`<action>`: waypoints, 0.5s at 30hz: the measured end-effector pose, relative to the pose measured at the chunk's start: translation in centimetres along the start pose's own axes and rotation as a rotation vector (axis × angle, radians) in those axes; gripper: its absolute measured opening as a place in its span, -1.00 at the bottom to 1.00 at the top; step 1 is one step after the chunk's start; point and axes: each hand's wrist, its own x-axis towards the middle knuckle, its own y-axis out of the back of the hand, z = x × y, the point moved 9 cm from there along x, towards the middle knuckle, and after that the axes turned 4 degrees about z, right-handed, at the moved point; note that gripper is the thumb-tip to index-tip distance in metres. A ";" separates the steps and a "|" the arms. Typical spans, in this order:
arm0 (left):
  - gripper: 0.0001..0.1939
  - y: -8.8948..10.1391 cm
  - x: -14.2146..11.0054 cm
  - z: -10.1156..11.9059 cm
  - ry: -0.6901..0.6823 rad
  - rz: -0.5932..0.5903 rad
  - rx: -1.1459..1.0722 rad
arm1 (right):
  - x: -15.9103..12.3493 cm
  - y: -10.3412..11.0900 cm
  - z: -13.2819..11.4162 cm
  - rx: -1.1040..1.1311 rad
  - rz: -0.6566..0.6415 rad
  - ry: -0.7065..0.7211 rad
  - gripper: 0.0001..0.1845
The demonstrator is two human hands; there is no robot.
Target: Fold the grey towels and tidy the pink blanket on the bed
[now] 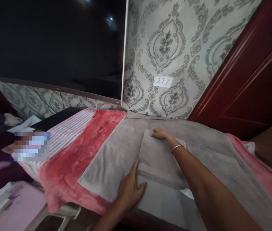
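Observation:
A folded grey towel [160, 157] lies on a larger grey cloth [111, 157] spread over the table. At its far left corner, my right hand [159, 133] is closed, with bent fingers pinching the fabric; a silver bangle circles that wrist. Lower down, my left hand [131, 188] is open, thumb and index finger apart, with the index fingertip at the towel's left edge. A white piece [187, 193], perhaps a label, sticks out at the towel's near right side, partly hidden by my right forearm.
Under the grey cloth lies a red plush blanket [78, 163] with a striped section [72, 130]. A television [54, 48] stands behind, left. A paper marked 277 [163, 81] is on the patterned wall. Dark red wood [241, 70] rises at right. A pink stool [21, 205] is lower left.

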 end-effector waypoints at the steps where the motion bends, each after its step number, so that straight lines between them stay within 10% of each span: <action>1: -0.08 -0.1 -0.1 -0.1 0.006 -0.007 0.007 | -0.2 0.0 0.1 0.008 0.009 0.003 -0.85; 10: -0.18 -0.8 -0.9 1.3 -0.114 -0.010 -0.202 | -3.4 4.6 -0.3 0.101 0.271 0.085 -0.81; 15: -0.25 6.9 -1.0 3.4 -0.210 0.097 -0.313 | -1.5 10.7 -7.1 0.112 0.411 0.242 -0.76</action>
